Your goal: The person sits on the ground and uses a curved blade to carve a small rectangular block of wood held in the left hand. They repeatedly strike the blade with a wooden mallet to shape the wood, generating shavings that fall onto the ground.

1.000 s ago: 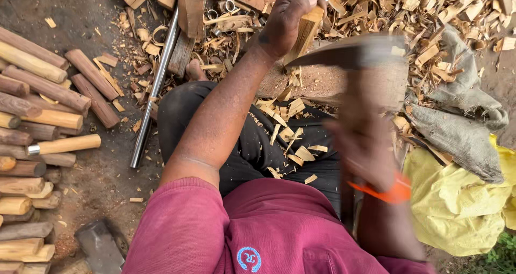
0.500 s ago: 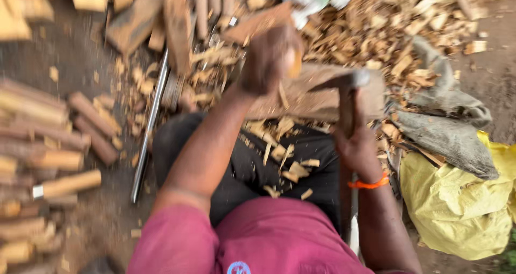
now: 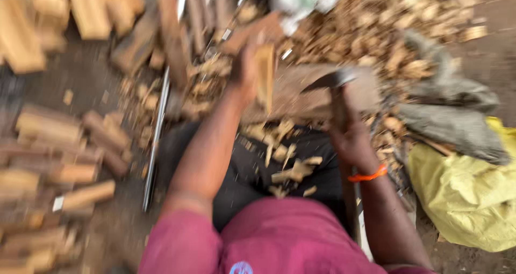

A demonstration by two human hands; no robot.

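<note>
My left hand [image 3: 244, 72] grips a pale wooden stick [image 3: 264, 75] and holds it upright on a wooden chopping block [image 3: 301, 99]. My right hand [image 3: 349, 137], with an orange band at the wrist, is closed around the handle of a small axe [image 3: 334, 86]. The axe's dark blade sits just right of the stick, above the block. Wood chips [image 3: 287, 166] lie on my dark-clad lap. The picture is blurred by motion.
Cut wooden sticks [image 3: 59, 161] are stacked at the left. A metal rod [image 3: 156, 150] lies on the ground beside my left leg. Chips [image 3: 387, 32] cover the ground beyond the block. Grey cloth [image 3: 446, 112] and a yellow sack [image 3: 462, 193] lie at the right.
The axe has come down from a raised swing to the block beside the stick. My left hand has kept the stick upright, and the view has shifted slightly.
</note>
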